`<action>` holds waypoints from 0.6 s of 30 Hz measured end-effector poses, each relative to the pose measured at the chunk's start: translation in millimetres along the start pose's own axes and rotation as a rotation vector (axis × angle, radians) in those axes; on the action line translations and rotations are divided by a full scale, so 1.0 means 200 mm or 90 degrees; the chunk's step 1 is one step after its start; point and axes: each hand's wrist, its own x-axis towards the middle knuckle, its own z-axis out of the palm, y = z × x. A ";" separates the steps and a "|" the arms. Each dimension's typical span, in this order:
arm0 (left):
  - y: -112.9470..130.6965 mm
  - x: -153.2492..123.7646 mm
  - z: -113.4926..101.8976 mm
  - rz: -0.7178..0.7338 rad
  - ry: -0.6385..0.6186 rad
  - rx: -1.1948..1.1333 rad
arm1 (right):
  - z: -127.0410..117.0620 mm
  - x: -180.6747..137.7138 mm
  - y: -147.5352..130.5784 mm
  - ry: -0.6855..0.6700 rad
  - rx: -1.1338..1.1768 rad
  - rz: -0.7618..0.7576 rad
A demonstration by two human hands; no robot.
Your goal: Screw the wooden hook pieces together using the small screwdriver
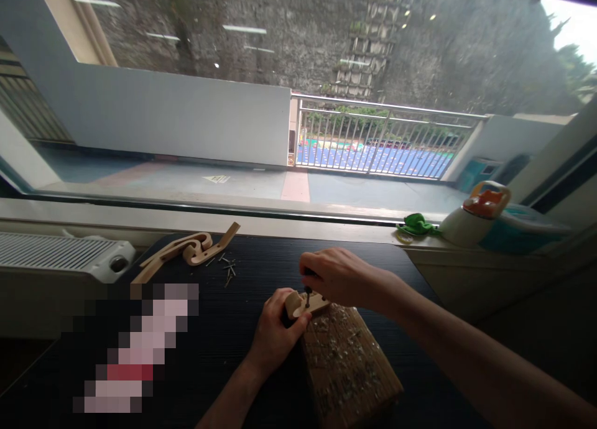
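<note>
Head: left hand (275, 331) grips wood (319, 303); right hand (340, 277), tool (308, 296).

Pale tan wooden piece (314, 304); black tool (308, 294); brown block (349, 360) flecked with whitish shavings; black, finely lined table (242, 280); green cloth (417, 224); white ribbed radiator (56, 252)

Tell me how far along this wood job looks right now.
Done: pale chips on the wood block hint at some work finished. In hand: the left hand pins a small wooden piece on it while the right hand presses a dark tool in. Left, apparently: curved wooden pieces and loose screws lie apart, farther back.
</note>
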 end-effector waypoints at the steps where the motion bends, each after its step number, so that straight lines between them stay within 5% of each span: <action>1: 0.00 0.00 0.00 0.001 0.003 0.000 | 0.00 0.00 0.00 -0.005 0.002 0.022; 7: 0.00 0.00 0.00 0.014 0.006 -0.006 | 0.00 -0.01 0.00 -0.013 -0.038 0.092; 18: 0.01 0.00 -0.01 0.005 -0.009 -0.008 | -0.06 -0.01 -0.01 -0.005 -0.015 -0.055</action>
